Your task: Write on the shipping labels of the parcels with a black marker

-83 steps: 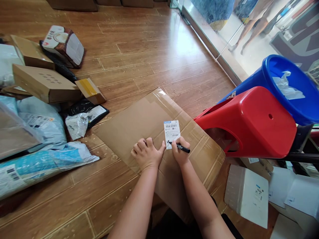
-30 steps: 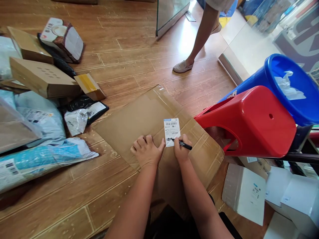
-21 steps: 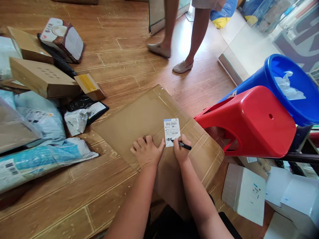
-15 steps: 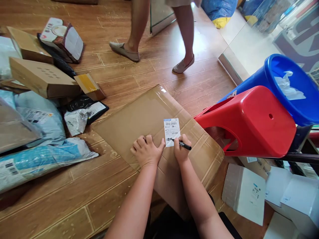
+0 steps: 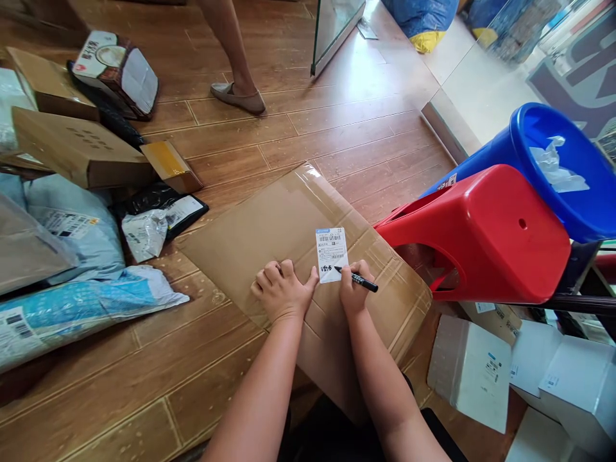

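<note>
Here, marker (image 5: pixel 365 282) in right hand (image 5: pixel 353 292), blue bin (image 5: pixel 577 142) holding scrap (image 5: pixel 557 171), perhaps plastic

From where I stand, print on the label (image 5: pixel 331 244) atop the carton (image 5: pixel 260 221) is too small to read. Right hand (image 5: pixel 355 290) hides part of the marker (image 5: pixel 367 283). Beyond the carton, a passer-by's leg (image 5: pixel 231 48) is cut off above, other one blurred. Right of the carton, red stool (image 5: pixel 513 237) blocks part of blue bin (image 5: pixel 474 165). Left of the carton, long blue parcel (image 5: pixel 91 305) runs out of view.

Light (image 5: pixel 360 80) glares on the brown plank floor (image 5: pixel 346 136) — just beside a glass door (image 5: pixel 335 29).
</note>
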Motion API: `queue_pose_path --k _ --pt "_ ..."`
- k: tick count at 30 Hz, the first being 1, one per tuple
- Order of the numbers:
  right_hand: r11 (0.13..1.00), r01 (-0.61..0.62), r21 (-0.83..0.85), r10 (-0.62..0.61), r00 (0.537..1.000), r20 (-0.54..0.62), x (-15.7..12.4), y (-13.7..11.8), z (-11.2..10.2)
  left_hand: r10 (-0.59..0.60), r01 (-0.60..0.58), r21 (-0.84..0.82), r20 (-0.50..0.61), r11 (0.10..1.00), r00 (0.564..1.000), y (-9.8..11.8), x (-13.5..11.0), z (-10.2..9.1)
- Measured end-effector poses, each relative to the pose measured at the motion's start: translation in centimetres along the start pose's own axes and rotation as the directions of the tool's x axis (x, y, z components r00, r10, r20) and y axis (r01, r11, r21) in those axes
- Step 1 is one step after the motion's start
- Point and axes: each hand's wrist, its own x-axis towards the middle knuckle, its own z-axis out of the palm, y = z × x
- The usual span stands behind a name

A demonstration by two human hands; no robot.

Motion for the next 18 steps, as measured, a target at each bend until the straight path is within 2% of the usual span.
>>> queue_pose_path --k 18 --pt "1.000 0.018 -0.025 -0.016 0.999 0.046 -0.08 0.08 0.03 0.012 -0.012 -0.002 -0.014 1.000 1.000 -0.09 -0.03 0.24"
